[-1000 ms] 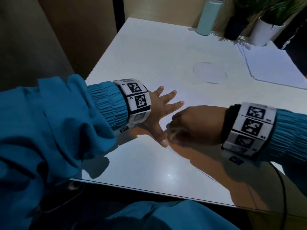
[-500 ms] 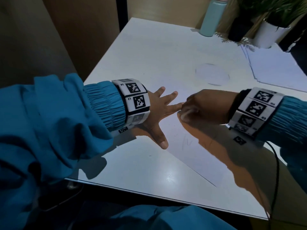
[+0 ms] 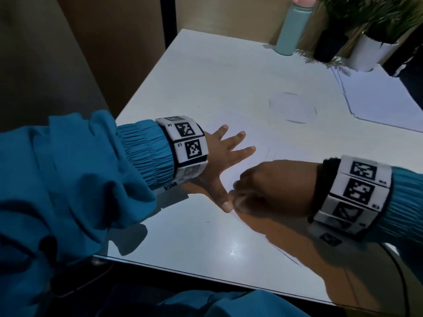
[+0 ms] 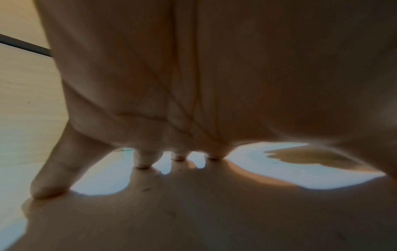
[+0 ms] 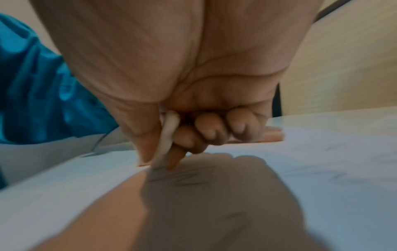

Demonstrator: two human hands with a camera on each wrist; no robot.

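A white sheet of paper lies on the white table. My left hand presses flat on the sheet, fingers spread; in the left wrist view its fingertips touch the surface. Beside the left thumb, my right hand is curled into a fist. In the right wrist view it pinches a small white eraser between thumb and forefinger. The eraser's tip touches the paper at faint pencil marks. The head view hides the eraser under the fist.
A teal bottle, a dark pot and a white plant pot stand at the table's far edge. A stack of white sheets lies at the far right. A faint round outline shows mid-table. A thin cable hangs at the right.
My right hand went up the sheet toward the left fingertips, then came back down beside the left thumb, eraser on the paper. The left hand stayed flat in place.
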